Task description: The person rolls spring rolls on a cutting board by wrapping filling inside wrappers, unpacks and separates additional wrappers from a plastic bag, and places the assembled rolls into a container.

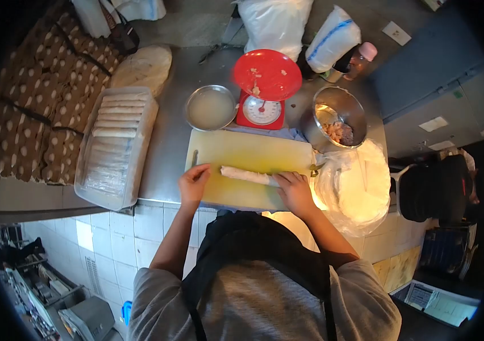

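A long, thin white wrapped roll lies across the pale yellow cutting board. My right hand grips the roll's right end, its fingers bent over the wrapper. Just off the other end, my left hand is closed in a pinch above the board's left side; whether anything tiny sits between the fingertips is hidden. Right of the board lies a stack of round white wrappers in clear plastic. A metal pot with pinkish chopped filling stands behind that stack.
A red scale with food bits on its pan stands behind the board, beside a metal bowl of cloudy liquid. At left, a plastic tub holds several finished rolls, near stacked egg trays. White bags and a pink-capped bottle stand behind.
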`<act>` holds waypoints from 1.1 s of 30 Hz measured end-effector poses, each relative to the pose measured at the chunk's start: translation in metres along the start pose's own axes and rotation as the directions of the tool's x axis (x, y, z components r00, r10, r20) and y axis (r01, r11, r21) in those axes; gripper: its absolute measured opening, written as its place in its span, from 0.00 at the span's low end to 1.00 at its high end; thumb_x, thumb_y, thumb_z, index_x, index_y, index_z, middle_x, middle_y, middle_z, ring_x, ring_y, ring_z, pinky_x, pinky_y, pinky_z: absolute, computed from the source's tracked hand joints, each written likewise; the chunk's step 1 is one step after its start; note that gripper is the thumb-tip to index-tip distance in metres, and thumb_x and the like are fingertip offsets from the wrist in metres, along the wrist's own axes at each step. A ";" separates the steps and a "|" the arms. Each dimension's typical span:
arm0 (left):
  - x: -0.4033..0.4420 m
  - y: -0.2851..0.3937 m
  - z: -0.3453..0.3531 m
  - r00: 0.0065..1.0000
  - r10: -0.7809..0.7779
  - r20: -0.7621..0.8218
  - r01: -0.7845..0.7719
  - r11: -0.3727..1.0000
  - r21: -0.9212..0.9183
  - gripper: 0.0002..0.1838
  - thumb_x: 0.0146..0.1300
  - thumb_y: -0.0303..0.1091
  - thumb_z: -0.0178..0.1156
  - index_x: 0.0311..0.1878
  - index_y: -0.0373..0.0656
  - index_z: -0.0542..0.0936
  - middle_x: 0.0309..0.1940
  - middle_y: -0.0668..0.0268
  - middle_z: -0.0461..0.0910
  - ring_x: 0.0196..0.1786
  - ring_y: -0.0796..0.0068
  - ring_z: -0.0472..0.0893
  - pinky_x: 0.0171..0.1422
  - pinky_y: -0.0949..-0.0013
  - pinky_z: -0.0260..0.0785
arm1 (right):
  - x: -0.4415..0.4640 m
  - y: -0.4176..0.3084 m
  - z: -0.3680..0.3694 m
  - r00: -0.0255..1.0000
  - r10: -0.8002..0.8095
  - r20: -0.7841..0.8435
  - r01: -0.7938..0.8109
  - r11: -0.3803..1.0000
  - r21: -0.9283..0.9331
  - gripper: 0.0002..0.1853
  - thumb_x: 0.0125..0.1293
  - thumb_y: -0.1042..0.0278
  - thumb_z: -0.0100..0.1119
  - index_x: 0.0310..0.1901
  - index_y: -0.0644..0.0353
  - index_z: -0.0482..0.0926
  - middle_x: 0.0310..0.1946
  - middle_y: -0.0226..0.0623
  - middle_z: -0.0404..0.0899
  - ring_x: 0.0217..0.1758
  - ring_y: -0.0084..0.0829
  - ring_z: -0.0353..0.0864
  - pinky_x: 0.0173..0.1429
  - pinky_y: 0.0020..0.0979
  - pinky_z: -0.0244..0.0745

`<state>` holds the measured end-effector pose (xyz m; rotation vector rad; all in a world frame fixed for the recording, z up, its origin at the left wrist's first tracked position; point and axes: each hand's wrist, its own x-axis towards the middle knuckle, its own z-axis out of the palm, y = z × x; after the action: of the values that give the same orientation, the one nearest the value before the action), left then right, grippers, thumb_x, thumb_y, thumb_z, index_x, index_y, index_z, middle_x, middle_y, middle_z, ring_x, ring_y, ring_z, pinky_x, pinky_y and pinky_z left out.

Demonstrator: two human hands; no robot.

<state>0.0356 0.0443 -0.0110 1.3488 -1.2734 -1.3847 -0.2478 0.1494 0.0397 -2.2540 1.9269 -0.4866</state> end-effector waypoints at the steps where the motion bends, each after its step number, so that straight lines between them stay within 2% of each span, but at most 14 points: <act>1: -0.008 -0.003 0.002 0.998 0.052 -0.034 -0.050 0.997 0.060 0.09 0.61 0.24 0.64 0.45 0.35 0.83 0.39 0.62 0.85 0.42 0.79 0.82 0.49 0.76 0.74 | -0.004 0.001 0.005 0.998 -0.031 -0.053 0.031 1.000 0.000 0.20 0.53 0.71 0.57 0.50 0.57 0.80 0.46 0.36 0.79 0.52 0.37 0.76 0.52 0.39 0.68; 4: -0.023 -0.009 0.026 0.968 0.220 -0.119 -0.193 0.960 0.201 0.09 0.59 0.26 0.66 0.43 0.34 0.84 0.36 0.62 0.86 0.37 0.80 0.83 0.43 0.75 0.75 | -0.007 0.002 0.013 0.992 -0.056 -0.112 0.054 0.998 -0.026 0.18 0.56 0.73 0.54 0.49 0.59 0.80 0.45 0.35 0.79 0.50 0.36 0.77 0.51 0.37 0.68; 7: -0.026 0.000 0.036 0.967 0.230 -0.108 -0.176 0.915 0.364 0.10 0.59 0.28 0.67 0.43 0.35 0.85 0.34 0.59 0.86 0.36 0.78 0.84 0.43 0.74 0.75 | -0.006 0.002 0.011 0.992 -0.063 -0.112 0.064 0.998 0.003 0.18 0.55 0.73 0.54 0.49 0.60 0.80 0.44 0.35 0.79 0.49 0.36 0.77 0.51 0.37 0.68; 11: -0.025 0.009 0.045 0.957 0.262 -0.127 -0.186 0.886 0.425 0.09 0.57 0.29 0.67 0.40 0.35 0.85 0.31 0.55 0.84 0.32 0.68 0.84 0.40 0.70 0.75 | -0.007 0.006 0.007 0.990 -0.112 -0.083 0.115 0.993 0.031 0.18 0.54 0.76 0.57 0.49 0.61 0.80 0.43 0.38 0.79 0.47 0.40 0.77 0.49 0.38 0.69; 14: -0.015 0.009 0.041 0.969 0.242 -0.055 -0.192 0.871 0.452 0.09 0.56 0.30 0.69 0.37 0.35 0.84 0.28 0.58 0.84 0.31 0.71 0.83 0.39 0.72 0.74 | -0.011 0.008 0.009 0.985 -0.152 -0.079 0.152 0.988 -0.004 0.19 0.53 0.76 0.58 0.49 0.61 0.80 0.43 0.37 0.79 0.47 0.38 0.77 0.49 0.38 0.69; 17: -0.010 0.006 0.036 0.950 0.312 0.016 -0.281 0.833 0.476 0.07 0.54 0.29 0.69 0.34 0.38 0.84 0.26 0.59 0.79 0.28 0.67 0.80 0.34 0.67 0.71 | -0.014 0.011 0.012 0.975 -0.189 -0.116 0.186 0.982 -0.033 0.19 0.53 0.75 0.57 0.49 0.59 0.80 0.43 0.35 0.78 0.46 0.37 0.76 0.49 0.37 0.68; 20: -0.010 0.004 0.032 0.968 0.246 0.038 -0.241 0.885 0.398 0.06 0.54 0.29 0.69 0.33 0.39 0.83 0.26 0.59 0.77 0.30 0.65 0.79 0.35 0.66 0.71 | -0.013 0.011 0.014 0.959 -0.232 -0.165 0.226 0.973 -0.051 0.18 0.54 0.73 0.54 0.49 0.58 0.80 0.41 0.33 0.77 0.45 0.35 0.76 0.48 0.37 0.68; 23: -0.013 -0.002 0.025 0.951 0.302 0.065 -0.299 0.843 0.448 0.05 0.55 0.28 0.67 0.34 0.39 0.83 0.28 0.58 0.77 0.31 0.61 0.79 0.37 0.64 0.71 | -0.018 0.012 0.014 0.953 -0.262 -0.152 0.256 0.965 -0.053 0.17 0.54 0.72 0.55 0.48 0.57 0.80 0.41 0.33 0.77 0.44 0.35 0.75 0.47 0.38 0.68; 25: -0.022 0.003 0.022 0.930 0.358 0.087 -0.345 0.765 0.543 0.05 0.55 0.28 0.65 0.36 0.39 0.83 0.29 0.58 0.78 0.33 0.59 0.79 0.38 0.63 0.71 | -0.021 0.011 0.015 0.941 -0.315 -0.124 0.313 0.949 -0.029 0.17 0.54 0.72 0.58 0.47 0.57 0.80 0.41 0.33 0.77 0.43 0.36 0.75 0.47 0.38 0.68; 26: -0.027 0.007 0.018 0.918 0.387 0.087 -0.360 0.720 0.594 0.06 0.56 0.28 0.64 0.36 0.40 0.83 0.29 0.57 0.78 0.33 0.58 0.79 0.39 0.62 0.71 | -0.020 0.010 0.012 0.951 -0.285 -0.120 0.291 0.956 0.037 0.16 0.54 0.73 0.59 0.47 0.57 0.80 0.40 0.34 0.77 0.43 0.37 0.75 0.47 0.38 0.68; 29: -0.038 0.016 0.017 0.948 0.314 -0.047 -0.247 0.822 0.514 0.07 0.57 0.28 0.62 0.38 0.40 0.84 0.31 0.56 0.79 0.35 0.56 0.80 0.40 0.62 0.71 | -0.010 0.005 0.007 0.970 -0.210 -0.124 0.233 0.949 0.214 0.16 0.54 0.73 0.63 0.47 0.58 0.80 0.39 0.37 0.77 0.42 0.40 0.75 0.46 0.39 0.68; 30: -0.040 0.016 0.017 0.939 0.335 -0.075 -0.250 0.819 0.517 0.07 0.58 0.28 0.61 0.39 0.40 0.84 0.33 0.55 0.81 0.37 0.55 0.81 0.42 0.61 0.72 | -0.006 0.006 0.015 0.974 -0.173 -0.144 0.206 0.944 0.259 0.16 0.54 0.72 0.65 0.46 0.59 0.80 0.39 0.37 0.77 0.41 0.41 0.75 0.46 0.39 0.69; 31: -0.042 0.013 0.017 0.941 0.331 -0.062 -0.257 0.826 0.502 0.08 0.58 0.27 0.61 0.41 0.39 0.84 0.34 0.55 0.81 0.38 0.57 0.81 0.43 0.63 0.72 | -0.003 0.006 0.020 0.979 -0.130 -0.158 0.174 0.936 0.305 0.15 0.54 0.72 0.66 0.46 0.59 0.81 0.38 0.38 0.77 0.41 0.43 0.75 0.46 0.40 0.69; 33: -0.046 0.008 0.020 0.946 0.322 -0.019 -0.277 0.841 0.465 0.09 0.60 0.26 0.61 0.43 0.38 0.83 0.36 0.56 0.81 0.39 0.61 0.82 0.44 0.66 0.73 | -0.002 0.005 0.021 0.984 -0.169 -0.063 0.180 0.935 0.304 0.14 0.54 0.72 0.66 0.44 0.61 0.81 0.37 0.42 0.77 0.42 0.46 0.75 0.47 0.41 0.70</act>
<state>0.0201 0.0900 0.0031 1.4199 -1.7330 -0.8160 -0.2460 0.1479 0.0182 -2.2289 1.5407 -0.7957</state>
